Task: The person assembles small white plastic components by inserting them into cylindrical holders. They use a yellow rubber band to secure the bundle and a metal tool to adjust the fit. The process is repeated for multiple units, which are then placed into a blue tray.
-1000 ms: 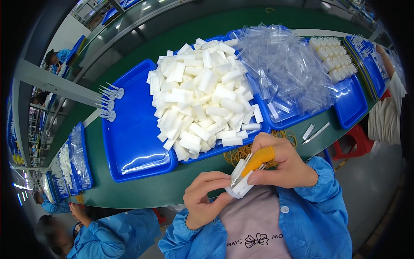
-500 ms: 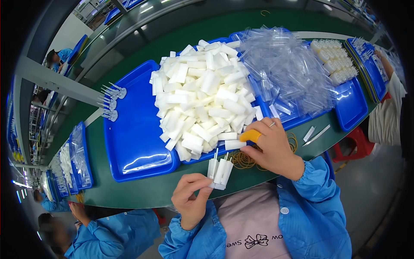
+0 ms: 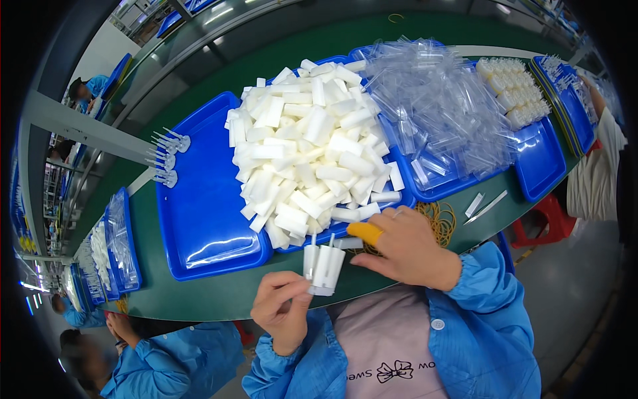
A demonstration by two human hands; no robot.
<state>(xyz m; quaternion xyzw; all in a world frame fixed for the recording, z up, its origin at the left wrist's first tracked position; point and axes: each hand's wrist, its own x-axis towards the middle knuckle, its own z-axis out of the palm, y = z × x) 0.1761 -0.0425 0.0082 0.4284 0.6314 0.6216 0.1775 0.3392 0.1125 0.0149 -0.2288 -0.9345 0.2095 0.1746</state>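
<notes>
Between the fingertips of my left hand (image 3: 282, 307) is a small clear-white plastic holder (image 3: 323, 290) with upright pins. White foam tubes (image 3: 325, 267) stand on it, and bare pin tips show above. My right hand (image 3: 411, 249) wears a yellow finger cot (image 3: 365, 232). Its finger and thumb are closed around a short white foam piece (image 3: 348, 243), which lies level just beside the tops of the tubes. How firmly it is pinched is partly hidden. Behind both hands rises a big heap of white foam pieces (image 3: 309, 143).
A blue tray (image 3: 212, 219) at left carries several pronged white parts (image 3: 166, 159). Clear plastic sleeves (image 3: 445, 106) pile up at right, near rows of white parts (image 3: 512, 93). Yellow rubber bands (image 3: 438, 223) and a thin strip (image 3: 487, 207) lie on the green table (image 3: 199, 296). Co-workers sit at both sides.
Both hands have shifted left. My right hand has brought the white foam piece away from the heap's edge, down toward the holder. The holder stays in my left hand.
</notes>
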